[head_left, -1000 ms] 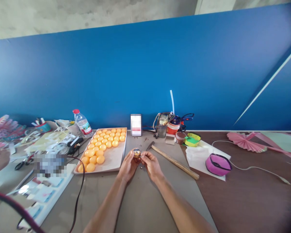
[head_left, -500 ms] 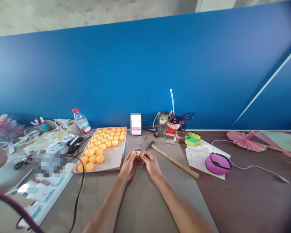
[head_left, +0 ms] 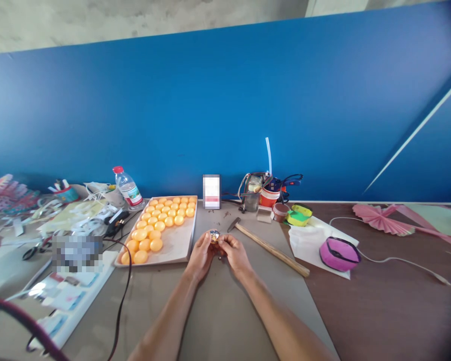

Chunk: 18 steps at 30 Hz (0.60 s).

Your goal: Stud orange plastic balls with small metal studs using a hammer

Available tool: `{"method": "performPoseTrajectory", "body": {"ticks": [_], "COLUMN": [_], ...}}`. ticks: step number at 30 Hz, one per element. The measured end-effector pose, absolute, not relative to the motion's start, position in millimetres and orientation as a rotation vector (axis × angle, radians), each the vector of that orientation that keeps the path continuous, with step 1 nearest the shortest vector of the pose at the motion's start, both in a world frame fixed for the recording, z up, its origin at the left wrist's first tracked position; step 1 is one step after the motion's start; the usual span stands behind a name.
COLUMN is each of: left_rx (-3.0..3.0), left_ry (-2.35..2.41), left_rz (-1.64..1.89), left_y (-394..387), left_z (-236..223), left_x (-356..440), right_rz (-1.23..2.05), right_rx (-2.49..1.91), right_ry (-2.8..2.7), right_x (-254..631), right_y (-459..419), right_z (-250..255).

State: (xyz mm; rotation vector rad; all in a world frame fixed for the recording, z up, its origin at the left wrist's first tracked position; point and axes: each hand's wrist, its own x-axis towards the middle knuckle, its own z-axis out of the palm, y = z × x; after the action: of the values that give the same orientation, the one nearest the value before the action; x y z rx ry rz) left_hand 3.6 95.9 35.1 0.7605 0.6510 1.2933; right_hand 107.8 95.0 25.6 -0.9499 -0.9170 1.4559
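A small shiny, rounded metallic piece (head_left: 214, 235), silver and gold in colour, is pinched between both hands above the grey mat. My left hand (head_left: 202, 255) grips its left side, thumb and fingers closed. From the right, my right hand (head_left: 233, 254) holds it with closed fingertips. Part of the piece is hidden by the fingers, and its exact kind cannot be made out. To the right of my hands lies a hammer (head_left: 270, 248) with a wooden handle. On the left, a white tray (head_left: 180, 244) carries several orange balls (head_left: 156, 245).
Behind the tray stands a water bottle (head_left: 128, 189). A red-and-white cup (head_left: 269, 196) with tools is at the back. At right are a green-yellow container (head_left: 299, 215), a purple-black pouch (head_left: 340, 254) and a pink paper fan (head_left: 384, 218). A black cable (head_left: 129, 286) loops at left.
A hand at the far left edge has gone out of view. My hands stay in nearly the same place, still holding the shiny piece. The view has shifted very slightly.
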Motion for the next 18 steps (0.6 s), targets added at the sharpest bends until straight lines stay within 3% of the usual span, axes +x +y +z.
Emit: {"method": "performPoseTrajectory", "body": {"ticks": [18], "left_rx": [0.873], "left_ry": [0.736], "left_rz": [1.266], "left_y": [92.5], "left_z": [32.2], "left_x": [4.0], "right_rz": [1.504], "right_rx": [-0.888], "right_ry": [-0.795], "right_x": [101.7], "right_y": [95.4], "right_z": [20.7]}}
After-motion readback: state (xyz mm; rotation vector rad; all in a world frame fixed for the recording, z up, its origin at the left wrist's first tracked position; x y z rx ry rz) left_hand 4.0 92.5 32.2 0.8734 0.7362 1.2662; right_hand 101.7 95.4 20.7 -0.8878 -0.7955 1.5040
